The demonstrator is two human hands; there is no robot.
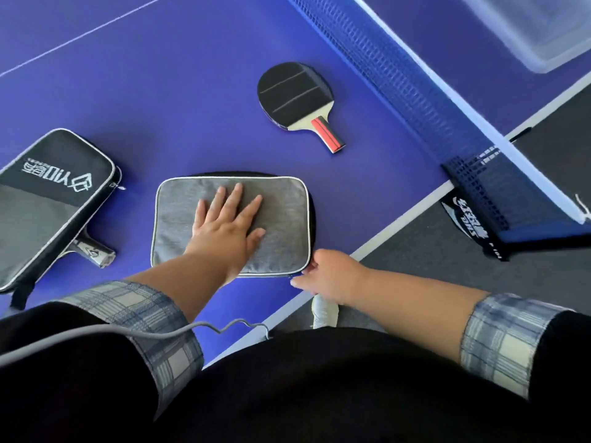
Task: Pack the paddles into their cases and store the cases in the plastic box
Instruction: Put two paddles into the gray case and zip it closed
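Partly legible, white lettering (56, 180), black case (44, 219)

Your table (160, 91) violet-blue with thin white lines, your grey case (281, 212) heathered with silver piping, your black case (48, 193) charcoal-panelled with a white logo, your paddle (292, 91) black-faced with two grey stripes and a red-and-black handle, net (415, 100) navy mesh, your cuffs (499, 334) blue-grey and cream plaid.

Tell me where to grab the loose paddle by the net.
Take the paddle by its red-striped handle, coming from the near right side. The handle points that way, toward the table edge, and is narrow enough to wrap, while the blade lies flat on the table.
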